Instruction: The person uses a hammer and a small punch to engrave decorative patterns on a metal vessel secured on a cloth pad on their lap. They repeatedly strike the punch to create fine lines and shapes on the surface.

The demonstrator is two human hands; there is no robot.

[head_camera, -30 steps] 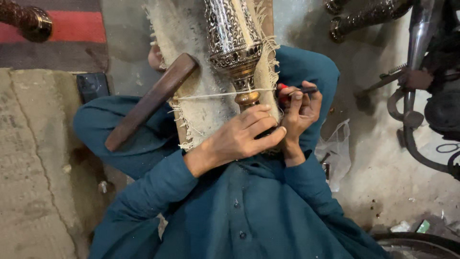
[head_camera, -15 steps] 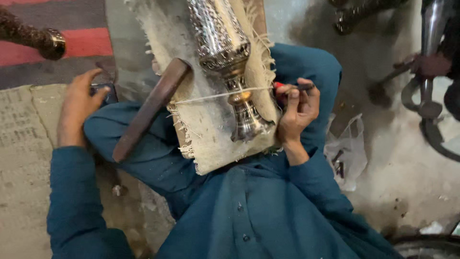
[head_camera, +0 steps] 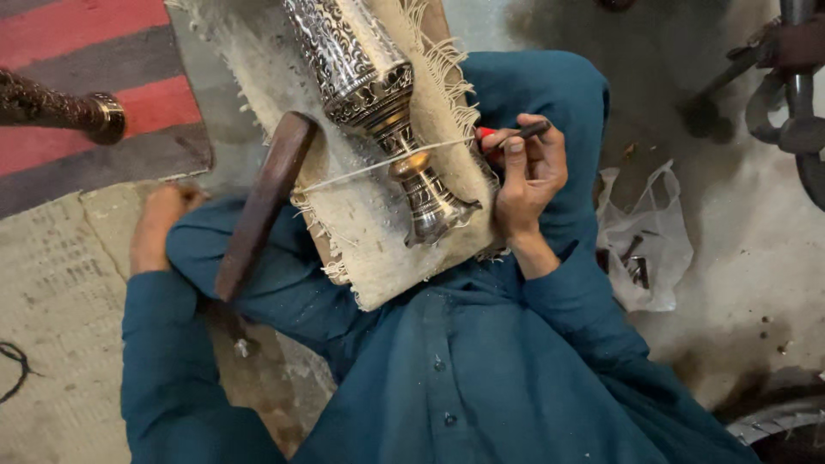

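Observation:
An engraved silver metal vase [head_camera: 365, 73] lies on a frayed cream cloth [head_camera: 378, 249] over a board on my lap, its foot [head_camera: 434, 202] pointing toward me. A white string [head_camera: 369, 165] crosses the vase's narrow neck. My right hand [head_camera: 528, 180] is at the cloth's right edge, closed on a thin dark tool with a red end [head_camera: 516, 134]. My left hand [head_camera: 159, 225] is out to the left, down by the floor mat; my knee hides its fingers. A brown wooden bar [head_camera: 262, 202] leans along the cloth's left side.
Another engraved metal piece [head_camera: 64, 107] lies on a red and grey striped rug [head_camera: 86, 43] at the top left. A pale woven mat [head_camera: 51, 301] covers the floor at left. A plastic bag with small metal bits [head_camera: 644, 245] lies at right, and metal pipes [head_camera: 799, 94] at the top right.
My left hand has left the vase's foot and swung out to the left, then down to the floor mat. My right hand stays at the cloth's edge with the tool.

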